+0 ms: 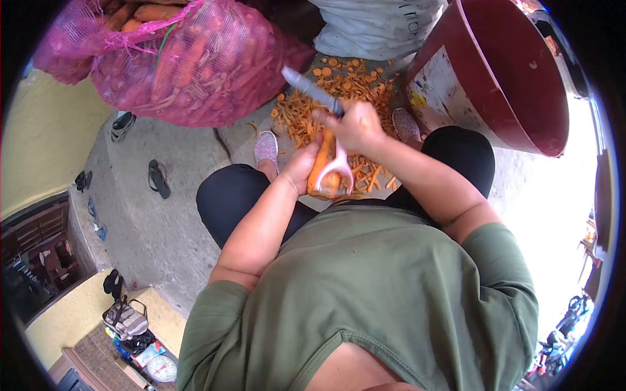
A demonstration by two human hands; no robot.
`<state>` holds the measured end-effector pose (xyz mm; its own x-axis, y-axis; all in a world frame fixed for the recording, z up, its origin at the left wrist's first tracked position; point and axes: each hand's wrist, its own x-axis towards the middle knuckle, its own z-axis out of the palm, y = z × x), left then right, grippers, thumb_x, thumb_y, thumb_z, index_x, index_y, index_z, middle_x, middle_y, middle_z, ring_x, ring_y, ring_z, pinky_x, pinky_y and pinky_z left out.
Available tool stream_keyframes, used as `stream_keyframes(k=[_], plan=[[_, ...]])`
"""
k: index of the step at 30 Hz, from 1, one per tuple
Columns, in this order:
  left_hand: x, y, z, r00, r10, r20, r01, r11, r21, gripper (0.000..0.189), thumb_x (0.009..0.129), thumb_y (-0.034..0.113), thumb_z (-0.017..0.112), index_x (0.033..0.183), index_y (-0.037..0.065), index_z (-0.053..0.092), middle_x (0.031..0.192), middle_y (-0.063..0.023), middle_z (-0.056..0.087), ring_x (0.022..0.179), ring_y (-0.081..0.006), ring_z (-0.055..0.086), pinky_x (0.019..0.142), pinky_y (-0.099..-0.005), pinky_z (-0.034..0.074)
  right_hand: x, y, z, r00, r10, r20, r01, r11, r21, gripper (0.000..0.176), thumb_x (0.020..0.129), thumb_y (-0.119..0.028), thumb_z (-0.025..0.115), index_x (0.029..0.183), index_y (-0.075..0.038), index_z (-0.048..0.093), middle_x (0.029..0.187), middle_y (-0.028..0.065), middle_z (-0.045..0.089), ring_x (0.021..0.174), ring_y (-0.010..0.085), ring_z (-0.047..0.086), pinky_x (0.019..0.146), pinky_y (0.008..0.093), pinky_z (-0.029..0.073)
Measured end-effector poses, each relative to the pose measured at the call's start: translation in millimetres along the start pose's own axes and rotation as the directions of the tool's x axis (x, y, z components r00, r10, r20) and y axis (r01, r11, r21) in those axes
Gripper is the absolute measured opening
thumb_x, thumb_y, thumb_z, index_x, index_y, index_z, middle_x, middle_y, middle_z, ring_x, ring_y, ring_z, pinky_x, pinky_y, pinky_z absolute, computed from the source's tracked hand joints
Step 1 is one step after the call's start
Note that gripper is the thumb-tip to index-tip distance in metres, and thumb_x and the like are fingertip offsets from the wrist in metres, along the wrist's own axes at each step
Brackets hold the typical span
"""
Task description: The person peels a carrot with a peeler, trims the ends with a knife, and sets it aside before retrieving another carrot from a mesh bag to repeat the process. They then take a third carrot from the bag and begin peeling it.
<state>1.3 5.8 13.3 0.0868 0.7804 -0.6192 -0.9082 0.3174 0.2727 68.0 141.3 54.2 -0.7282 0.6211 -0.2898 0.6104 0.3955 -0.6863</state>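
Note:
My left hand (302, 166) is closed around a peeled orange carrot (319, 161), held between my knees. My right hand (357, 125) is closed on a knife (312, 88), whose blade points up and to the left, slightly blurred. A pale pink Y-shaped peeler (340, 158) hangs below the same hand, its handle running up into the fingers. Its forked head lies over the carrot's near end. Below my hands, orange peelings (300, 120) are heaped on the floor, with several round carrot slices among them.
A pink mesh sack (195, 75) full of carrots stands at the upper left. A white sack (375, 29) is at the back. At the right, a dark red bucket (486, 85) leans close to my knee. A sandal (157, 179) lies on the concrete floor.

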Motion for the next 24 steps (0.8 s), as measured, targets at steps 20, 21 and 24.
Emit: stream_keyframes(k=[20, 21, 24], plan=[[0, -9, -1, 0.997, 0.01, -0.078, 0.001, 0.989, 0.145, 0.046, 0.083, 0.045, 0.04, 0.105, 0.005, 0.045, 0.086, -0.0128, 0.056, 0.073, -0.0265, 0.059, 0.064, -0.0381, 0.05, 84, 80, -36, 0.876, 0.283, -0.389, -0.353, 0.928, -0.12, 0.059, 0.075, -0.057, 0.044, 0.076, -0.001, 0.061, 0.071, 0.0141, 0.061, 0.07, 0.0261, 0.061, 0.064, 0.0358, 0.047], [-2, -9, 0, 0.998, -0.009, -0.067, 0.016, 0.993, 0.115, 0.046, 0.082, 0.046, 0.041, 0.105, 0.005, 0.045, 0.086, -0.013, 0.056, 0.073, -0.0266, 0.059, 0.063, -0.0383, 0.05, 83, 82, -53, 0.883, 0.371, -0.287, -0.387, 0.922, 0.002, 0.06, 0.076, -0.056, 0.043, 0.076, 0.001, 0.06, 0.074, 0.0164, 0.061, 0.072, 0.0272, 0.06, 0.067, 0.0365, 0.046], [1, 3, -10, 0.999, -0.018, -0.052, 0.021, 0.998, 0.056, 0.047, 0.081, 0.048, 0.042, 0.105, 0.007, 0.045, 0.083, -0.0118, 0.055, 0.071, -0.0247, 0.058, 0.061, -0.0396, 0.05, 75, 64, -34, 0.92, 0.231, -0.316, -0.266, 0.962, -0.069, 0.059, 0.074, -0.056, 0.046, 0.075, 0.001, 0.061, 0.07, 0.0182, 0.06, 0.072, 0.0284, 0.06, 0.069, 0.0365, 0.045]])
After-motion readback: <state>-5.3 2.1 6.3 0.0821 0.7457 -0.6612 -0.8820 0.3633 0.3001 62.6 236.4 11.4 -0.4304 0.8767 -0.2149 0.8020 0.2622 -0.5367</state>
